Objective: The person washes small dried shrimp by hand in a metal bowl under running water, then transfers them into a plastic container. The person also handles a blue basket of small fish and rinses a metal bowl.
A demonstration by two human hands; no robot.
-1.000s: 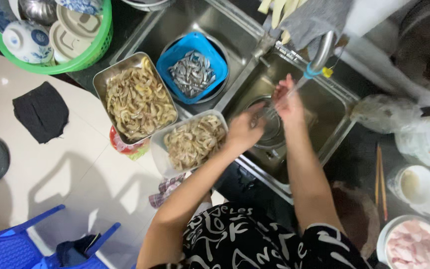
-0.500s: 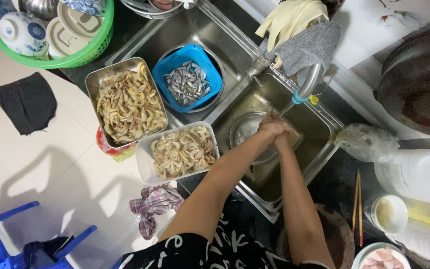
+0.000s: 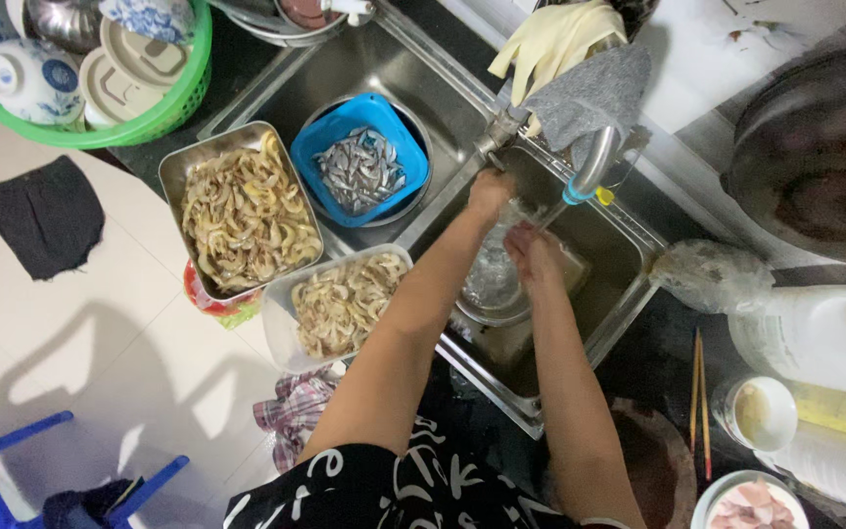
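Rinsing under tap (image 3: pixel 589 167) | left hand (image 3: pixel 491 191), right hand (image 3: pixel 531 250): grip unclear | shrimp trays (image 3: pixel 247 211) beside sink (image 3: pixel 629 255)

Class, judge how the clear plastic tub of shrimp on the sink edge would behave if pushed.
The tub overhangs the sink edge, so it may tip. Heaped shrimp probably make it heavy and may shift.

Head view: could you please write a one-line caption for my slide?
Both hands, left hand and right hand, under the faucet above a metal bowl in the sink, beside trays of shrimp.
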